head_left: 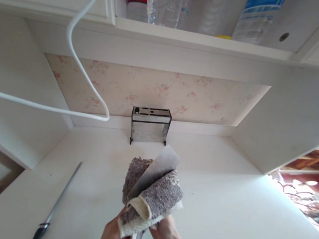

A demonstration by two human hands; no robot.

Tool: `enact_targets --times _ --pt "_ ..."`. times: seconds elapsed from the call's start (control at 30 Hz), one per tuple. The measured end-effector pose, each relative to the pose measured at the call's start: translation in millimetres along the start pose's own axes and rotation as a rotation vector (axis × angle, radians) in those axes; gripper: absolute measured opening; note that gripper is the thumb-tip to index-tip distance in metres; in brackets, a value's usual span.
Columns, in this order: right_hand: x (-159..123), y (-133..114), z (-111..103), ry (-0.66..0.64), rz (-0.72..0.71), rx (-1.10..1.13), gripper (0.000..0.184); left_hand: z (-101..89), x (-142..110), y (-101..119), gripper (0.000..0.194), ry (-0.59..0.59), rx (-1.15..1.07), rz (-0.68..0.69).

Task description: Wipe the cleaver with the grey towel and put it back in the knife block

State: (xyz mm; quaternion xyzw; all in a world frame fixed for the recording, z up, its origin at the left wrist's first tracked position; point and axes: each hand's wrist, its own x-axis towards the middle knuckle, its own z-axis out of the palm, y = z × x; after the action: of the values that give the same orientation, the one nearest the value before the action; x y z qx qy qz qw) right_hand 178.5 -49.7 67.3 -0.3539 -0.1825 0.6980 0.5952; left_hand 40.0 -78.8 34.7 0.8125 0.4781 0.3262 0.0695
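A grey-brown towel [162, 195] with cream edging is folded around a wide metal knife blade [157, 168]. The blade's tip end sticks out above the cloth, and its handle is hidden. From below on the left, my left hand [117, 237] is closed on the towel, with its fingers mostly covered by cloth. My right hand [167, 235] grips the towel's lower right side, and its fingers are largely hidden too. Left of my hands, a sharpening steel [61, 197] with a black handle lies on the white counter [217, 211].
Against the back wall stands a knife block [150, 124] with a slotted top and clear sides. Several plastic bottles [165, 0] fill the shelf overhead. A white cable [84, 72] hangs at upper left. White side panels [284, 107] flank the counter.
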Motion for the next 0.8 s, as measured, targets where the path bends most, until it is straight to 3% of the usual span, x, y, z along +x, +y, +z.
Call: enact_targets --times 0.17,0.43,0.67,0.8 --pt "9.3 7.4 17.5 0.125 0.038 0.080 0.038 0.1 5.5 10.7 0.023 0.118 0.073 0.026" --pt "50.8 -18.0 9.4 0.170 0.112 0.140 0.024 -21.9 14.2 15.6 0.014 0.017 0.043 -0.009" --pt "77.8 -51.0 -9.0 0.222 -0.082 0.106 0.024 -16.9 -19.5 -6.4 0.023 0.090 0.059 0.002" --pt "82.6 -89.1 -26.5 0.272 -0.277 0.151 0.019 -38.1 -17.5 -11.0 0.010 0.060 -0.201 -0.216"
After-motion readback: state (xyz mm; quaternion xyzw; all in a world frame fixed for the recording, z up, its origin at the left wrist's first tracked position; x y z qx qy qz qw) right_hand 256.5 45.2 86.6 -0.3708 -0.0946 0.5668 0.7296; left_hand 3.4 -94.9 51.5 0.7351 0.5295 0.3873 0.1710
